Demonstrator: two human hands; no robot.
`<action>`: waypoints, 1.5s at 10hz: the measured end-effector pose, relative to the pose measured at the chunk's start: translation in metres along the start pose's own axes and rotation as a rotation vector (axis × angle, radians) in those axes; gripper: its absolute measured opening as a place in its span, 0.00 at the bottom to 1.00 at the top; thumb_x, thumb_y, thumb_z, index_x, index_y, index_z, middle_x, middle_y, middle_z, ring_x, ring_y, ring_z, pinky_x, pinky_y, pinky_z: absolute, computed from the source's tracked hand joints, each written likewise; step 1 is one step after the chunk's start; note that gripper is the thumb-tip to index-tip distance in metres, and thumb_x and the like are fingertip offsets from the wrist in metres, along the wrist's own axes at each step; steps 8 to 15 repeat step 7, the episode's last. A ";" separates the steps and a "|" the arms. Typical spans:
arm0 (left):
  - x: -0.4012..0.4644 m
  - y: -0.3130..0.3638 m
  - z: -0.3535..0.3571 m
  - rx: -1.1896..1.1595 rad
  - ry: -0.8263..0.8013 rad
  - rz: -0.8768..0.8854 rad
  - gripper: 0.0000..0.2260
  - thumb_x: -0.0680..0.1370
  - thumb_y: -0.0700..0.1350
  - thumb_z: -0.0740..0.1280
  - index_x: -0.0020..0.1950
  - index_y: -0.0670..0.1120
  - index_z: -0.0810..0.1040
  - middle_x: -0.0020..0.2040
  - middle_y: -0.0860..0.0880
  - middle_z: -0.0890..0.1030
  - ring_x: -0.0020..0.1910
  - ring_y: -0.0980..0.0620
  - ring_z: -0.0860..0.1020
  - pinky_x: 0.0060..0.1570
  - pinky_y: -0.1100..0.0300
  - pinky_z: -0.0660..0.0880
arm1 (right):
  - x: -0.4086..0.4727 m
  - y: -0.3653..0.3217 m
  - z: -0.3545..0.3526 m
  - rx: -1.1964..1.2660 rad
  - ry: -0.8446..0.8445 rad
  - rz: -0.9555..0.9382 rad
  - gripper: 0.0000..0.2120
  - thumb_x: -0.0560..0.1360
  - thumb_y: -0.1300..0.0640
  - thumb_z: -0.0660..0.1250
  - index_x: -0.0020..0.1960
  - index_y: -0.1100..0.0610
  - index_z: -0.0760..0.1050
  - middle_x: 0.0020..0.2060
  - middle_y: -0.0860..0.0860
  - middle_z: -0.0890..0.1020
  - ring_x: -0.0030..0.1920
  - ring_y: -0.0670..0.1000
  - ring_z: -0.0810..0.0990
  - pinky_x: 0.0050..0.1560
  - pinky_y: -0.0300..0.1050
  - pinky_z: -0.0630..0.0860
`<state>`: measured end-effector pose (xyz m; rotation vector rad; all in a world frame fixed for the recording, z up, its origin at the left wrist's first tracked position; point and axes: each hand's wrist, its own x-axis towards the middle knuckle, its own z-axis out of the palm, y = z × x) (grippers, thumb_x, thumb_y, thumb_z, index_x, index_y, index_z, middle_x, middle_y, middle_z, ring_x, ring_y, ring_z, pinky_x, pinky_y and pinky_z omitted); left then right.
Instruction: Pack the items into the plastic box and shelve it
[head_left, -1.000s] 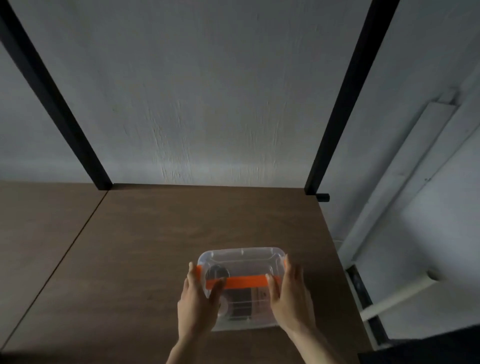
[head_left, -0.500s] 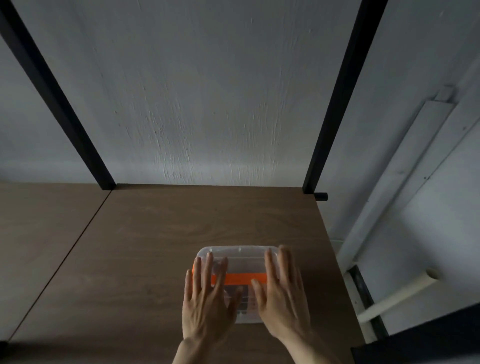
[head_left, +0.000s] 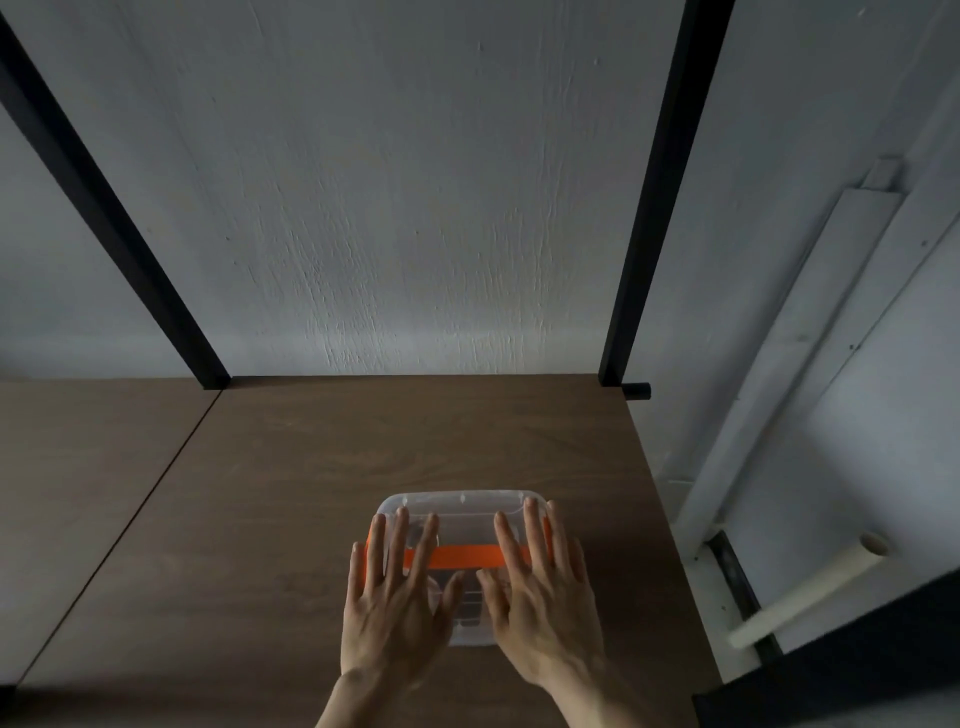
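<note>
A clear plastic box (head_left: 462, 506) with a lid and an orange handle strap (head_left: 467, 556) rests on the brown wooden shelf (head_left: 322, 467), near its front right. Dim shapes show through the lid, too faint to name. My left hand (head_left: 397, 592) lies flat on the left half of the lid, fingers spread. My right hand (head_left: 540, 592) lies flat on the right half, fingers spread too. Neither hand curls around the box.
Two black metal uprights (head_left: 657, 197) (head_left: 104, 208) rise at the shelf's back corners against a grey wall. A second shelf board (head_left: 78, 493) adjoins on the left. Past the shelf's right edge is a drop, with a pale tube (head_left: 810, 592) leaning below.
My hands left the box's sides and now lie flat on its lid. The box sits slightly farther back on the shelf than one second ago.
</note>
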<state>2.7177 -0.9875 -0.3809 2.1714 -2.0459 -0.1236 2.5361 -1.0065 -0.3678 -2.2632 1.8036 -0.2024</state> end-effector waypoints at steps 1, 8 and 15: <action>-0.002 0.001 -0.009 0.006 -0.004 0.027 0.37 0.77 0.72 0.42 0.82 0.54 0.52 0.82 0.45 0.50 0.81 0.43 0.46 0.76 0.46 0.42 | -0.001 -0.002 -0.011 -0.030 -0.035 -0.005 0.35 0.80 0.33 0.41 0.83 0.49 0.48 0.82 0.57 0.43 0.81 0.62 0.40 0.79 0.65 0.51; -0.124 -0.070 -0.147 -0.059 -0.059 0.282 0.31 0.76 0.69 0.54 0.76 0.58 0.65 0.73 0.58 0.73 0.72 0.53 0.70 0.69 0.56 0.66 | -0.166 -0.070 -0.129 -0.027 -0.082 0.102 0.30 0.81 0.40 0.58 0.80 0.46 0.57 0.76 0.50 0.67 0.73 0.54 0.69 0.70 0.52 0.71; -0.124 -0.070 -0.147 -0.059 -0.059 0.282 0.31 0.76 0.69 0.54 0.76 0.58 0.65 0.73 0.58 0.73 0.72 0.53 0.70 0.69 0.56 0.66 | -0.166 -0.070 -0.129 -0.027 -0.082 0.102 0.30 0.81 0.40 0.58 0.80 0.46 0.57 0.76 0.50 0.67 0.73 0.54 0.69 0.70 0.52 0.71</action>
